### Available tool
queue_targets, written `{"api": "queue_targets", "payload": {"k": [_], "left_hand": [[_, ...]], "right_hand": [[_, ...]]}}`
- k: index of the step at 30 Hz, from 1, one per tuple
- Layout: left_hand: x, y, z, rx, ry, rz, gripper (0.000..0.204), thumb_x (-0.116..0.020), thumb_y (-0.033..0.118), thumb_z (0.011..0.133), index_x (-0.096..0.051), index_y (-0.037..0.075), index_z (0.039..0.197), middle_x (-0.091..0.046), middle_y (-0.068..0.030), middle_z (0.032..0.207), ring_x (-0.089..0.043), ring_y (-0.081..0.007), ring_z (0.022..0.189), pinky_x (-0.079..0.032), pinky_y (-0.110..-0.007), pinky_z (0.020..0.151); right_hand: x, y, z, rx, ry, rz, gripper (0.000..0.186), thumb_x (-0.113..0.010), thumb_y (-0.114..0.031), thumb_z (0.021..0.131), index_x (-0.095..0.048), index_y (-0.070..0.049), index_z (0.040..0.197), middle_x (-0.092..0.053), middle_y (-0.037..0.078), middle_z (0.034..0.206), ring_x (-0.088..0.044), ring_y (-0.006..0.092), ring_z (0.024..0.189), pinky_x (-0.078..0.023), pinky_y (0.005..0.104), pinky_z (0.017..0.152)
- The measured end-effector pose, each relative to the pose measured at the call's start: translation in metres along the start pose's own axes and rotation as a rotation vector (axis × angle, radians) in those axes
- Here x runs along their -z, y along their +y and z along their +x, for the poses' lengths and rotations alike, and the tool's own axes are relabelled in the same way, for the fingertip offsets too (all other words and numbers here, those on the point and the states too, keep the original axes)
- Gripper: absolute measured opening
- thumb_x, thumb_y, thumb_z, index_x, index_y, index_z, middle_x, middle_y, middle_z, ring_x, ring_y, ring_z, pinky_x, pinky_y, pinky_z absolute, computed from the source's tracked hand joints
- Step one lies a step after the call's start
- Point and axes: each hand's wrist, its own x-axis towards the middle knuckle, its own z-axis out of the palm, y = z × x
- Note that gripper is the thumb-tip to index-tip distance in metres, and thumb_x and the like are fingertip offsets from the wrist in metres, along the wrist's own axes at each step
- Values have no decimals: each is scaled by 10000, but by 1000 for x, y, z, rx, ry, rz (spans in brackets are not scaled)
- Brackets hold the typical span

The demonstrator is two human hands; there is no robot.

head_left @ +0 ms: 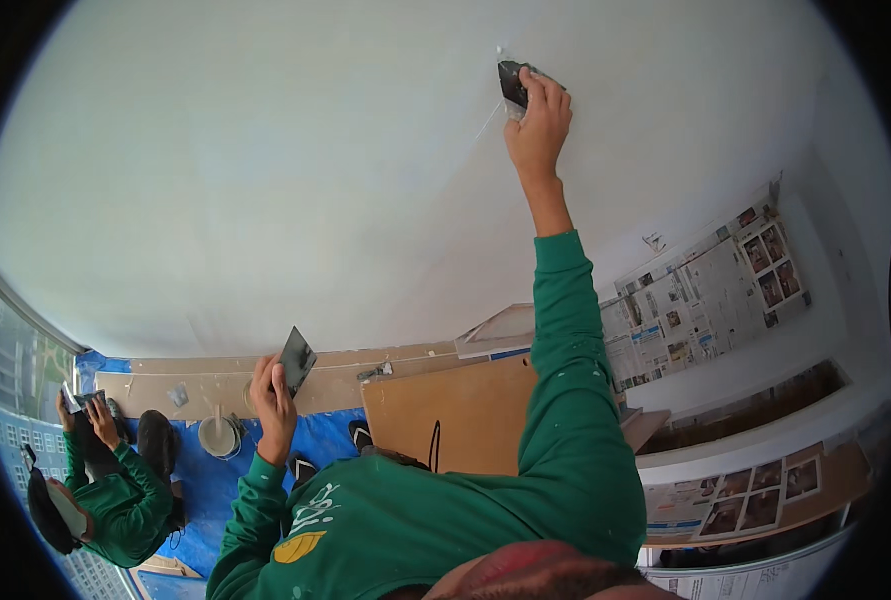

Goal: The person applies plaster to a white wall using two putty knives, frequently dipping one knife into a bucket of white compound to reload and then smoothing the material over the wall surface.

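Note:
My right hand (537, 132) is raised high on the white wall (266, 170), gripping a dark flat scraper (516, 84) pressed to the surface, with whitish filler at its edges and a thin pale line beside it. Lower down on the left, my left hand (273, 395) holds a grey, square-cornered scraper blade (297, 358) upright, its thumb across it. The blade appears apart from the wall.
A co-worker (116, 510) in green sits at left by a window (14, 340), holding tools. Below are a bucket (218, 437), blue sheeting (211, 510) and a brown board (446, 410). Newspaper (686, 310) and a recessed ledge (746, 410) are at right.

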Motion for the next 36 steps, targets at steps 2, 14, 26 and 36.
{"api": "queue_targets", "payload": {"k": [2, 14, 26, 36], "left_hand": [[-1, -1, 1, 7, -26, 9, 341, -465, 202, 1077, -677, -63, 1116, -591, -115, 894, -492, -185, 699, -400, -313, 640], [23, 10, -8, 90, -27, 163, 348, -464, 200, 1072, -668, -75, 1133, -611, -144, 912, -527, -215, 732, -427, -328, 673], [8, -4, -30, 377, 197, -123, 463, -414, 359, 1115, -605, -23, 935, -563, -14, 890, -440, -107, 741, -379, -297, 665], [-40, 110, 47, 904, -236, -1134, 514, -442, 458, 1080, -584, 12, 1292, -681, -88, 1181, -662, -211, 1091, -529, -385, 977]], "right_hand": [[-9, -11, -33, -34, -34, 31, 617, -629, 69, 693, -610, -60, 1296, -563, 77, 1226, -506, 324, 1144, -423, 463, 939], [-88, -83, -240, -185, -231, 190, 677, -660, 77, 672, -584, -38, 1335, -562, 88, 1241, -505, 327, 1172, -399, 479, 977], [-97, -132, -294, -370, -275, 442, 576, -656, 74, 749, -567, -23, 1310, -556, 124, 1233, -514, 327, 1182, -420, 440, 995], [129, -192, -191, -262, -125, 1500, 337, -556, -27, 916, -638, -27, 1243, -584, 165, 1237, -565, 329, 1126, -468, 439, 997]]}}
